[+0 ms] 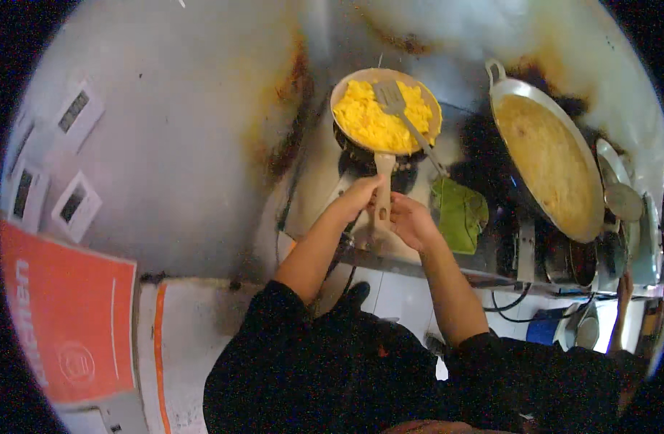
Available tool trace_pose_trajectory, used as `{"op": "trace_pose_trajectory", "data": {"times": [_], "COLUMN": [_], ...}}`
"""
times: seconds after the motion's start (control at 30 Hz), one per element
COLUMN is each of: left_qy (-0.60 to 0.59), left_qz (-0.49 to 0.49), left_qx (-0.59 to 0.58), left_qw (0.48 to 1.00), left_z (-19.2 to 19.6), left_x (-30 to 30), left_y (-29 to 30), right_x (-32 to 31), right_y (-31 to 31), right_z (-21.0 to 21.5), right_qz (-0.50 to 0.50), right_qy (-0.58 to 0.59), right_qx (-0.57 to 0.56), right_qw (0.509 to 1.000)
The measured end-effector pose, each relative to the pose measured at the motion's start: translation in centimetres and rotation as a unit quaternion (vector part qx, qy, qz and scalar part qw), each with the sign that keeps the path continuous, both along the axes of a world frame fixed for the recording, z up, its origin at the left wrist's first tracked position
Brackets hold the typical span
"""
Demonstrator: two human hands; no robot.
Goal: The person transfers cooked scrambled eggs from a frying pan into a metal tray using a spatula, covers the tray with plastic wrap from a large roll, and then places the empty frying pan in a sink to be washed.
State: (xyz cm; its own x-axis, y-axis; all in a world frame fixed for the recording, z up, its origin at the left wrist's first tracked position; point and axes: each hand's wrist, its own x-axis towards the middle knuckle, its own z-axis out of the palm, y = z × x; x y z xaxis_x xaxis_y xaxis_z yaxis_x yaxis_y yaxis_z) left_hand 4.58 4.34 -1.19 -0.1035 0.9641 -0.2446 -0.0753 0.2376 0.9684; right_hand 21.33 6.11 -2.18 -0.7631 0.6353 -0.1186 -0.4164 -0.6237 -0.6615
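A small frying pan (pixel 343 92) full of yellow scrambled egg (pixel 375 119) sits on a gas burner. A slotted metal spatula (pixel 394 100) rests in the pan, its handle sloping toward the lower right. The pan's wooden handle (pixel 383 181) points toward me. My left hand (pixel 355 199) is closed around that handle. My right hand (pixel 411 219) also touches the handle's near end from the right side. Both forearms come up from my black sleeves.
A large wide pan (pixel 549 163) of yellowish-brown food stands on the right burner. A green cloth (pixel 460 212) lies beside my right hand. Ladles and metal utensils (pixel 621 195) sit at far right. A stained steel wall (pixel 187 137) rises behind the stove; an orange sign (pixel 64 318) hangs lower left.
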Motion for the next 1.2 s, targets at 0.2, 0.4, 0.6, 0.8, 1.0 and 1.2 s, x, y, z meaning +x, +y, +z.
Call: {"op": "trace_pose_trajectory", "data": {"times": [0.2,0.4,0.6,0.8,1.0,1.2], "left_qy": [-0.151,-0.192,-0.164,-0.184,-0.188,-0.157], "left_qz": [-0.039,-0.055,-0.063,-0.103,-0.216,-0.316], "left_qx": [-0.036,-0.035,0.006,0.038,0.027,0.038], "left_qw": [0.987,0.979,0.985,0.977,0.958,0.935], "left_z": [-0.8,-0.1,0.9,4.5,4.6,4.7], "left_x": [-1.4,-0.6,-0.4,3.8,-0.8,-3.7], "left_y": [1.8,1.4,1.4,-3.1,-2.2,-2.1], "right_x": [-4.6,-4.5,-4.1,-1.3,-3.3,-5.9], "right_y": [1.7,0.0,-0.8,-3.6,-6.0,-7.0], "right_z": [-0.1,2.4,2.7,3.0,8.1,8.7], "right_qz": [0.037,-0.087,-0.068,-0.294,-0.086,-0.109], "right_qy": [-0.105,-0.229,-0.160,-0.220,-0.192,-0.239], "right_qx": [0.089,0.224,0.252,0.584,0.207,0.222], "right_qw": [0.990,0.943,0.952,0.724,0.956,0.939]}}
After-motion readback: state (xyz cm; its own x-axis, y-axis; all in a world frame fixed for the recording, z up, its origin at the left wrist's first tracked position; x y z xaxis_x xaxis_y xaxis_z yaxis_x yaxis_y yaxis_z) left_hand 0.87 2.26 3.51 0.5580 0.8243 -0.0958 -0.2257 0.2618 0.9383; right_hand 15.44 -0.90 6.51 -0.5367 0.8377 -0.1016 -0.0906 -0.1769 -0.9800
